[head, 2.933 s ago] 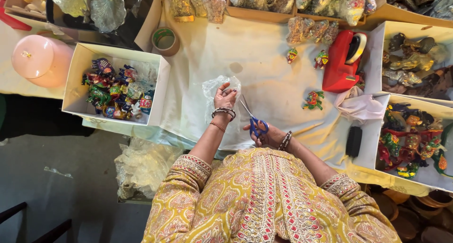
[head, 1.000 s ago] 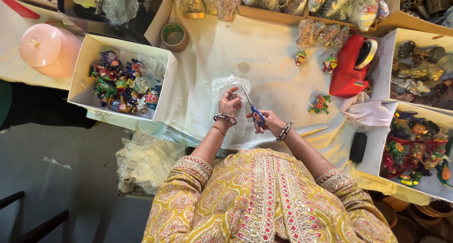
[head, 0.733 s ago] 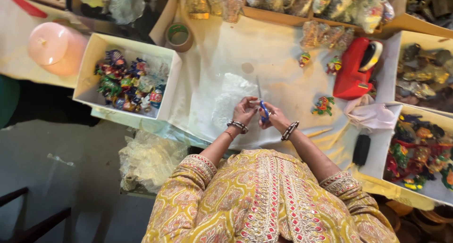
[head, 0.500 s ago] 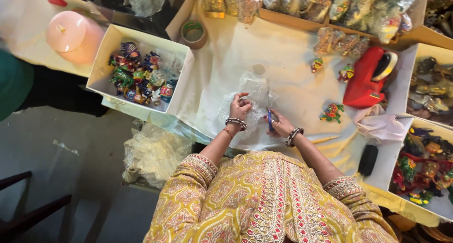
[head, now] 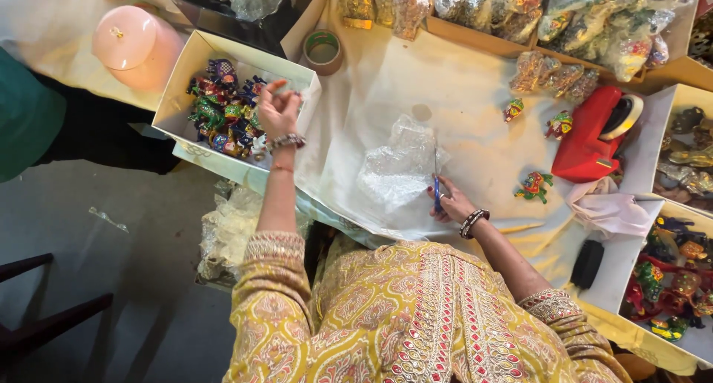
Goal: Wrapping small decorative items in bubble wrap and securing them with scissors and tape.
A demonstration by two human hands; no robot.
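Note:
My left hand [head: 279,109] hovers over a white cardboard box [head: 194,56] full of small colourful figurines [head: 223,112]; its fingers are loosely curled and I see nothing in them. My right hand [head: 450,202] rests on the white table cloth [head: 475,78] and grips blue-handled scissors [head: 437,176], blades pointing away from me. The scissors lie at the right edge of a crumpled sheet of clear bubble wrap [head: 397,167] spread on the cloth in front of me.
A red tape dispenser [head: 594,134] stands at the right, with three loose figurines [head: 533,184] near it. A tape roll [head: 323,50], a pink lidded container [head: 134,45], wrapped packs [head: 557,11], a black object [head: 588,263] and another figurine box [head: 676,279] surround the cloth.
My left hand has let go of the bubble wrap and swung left over the figurine box. My right hand with the scissors has stayed by the wrap.

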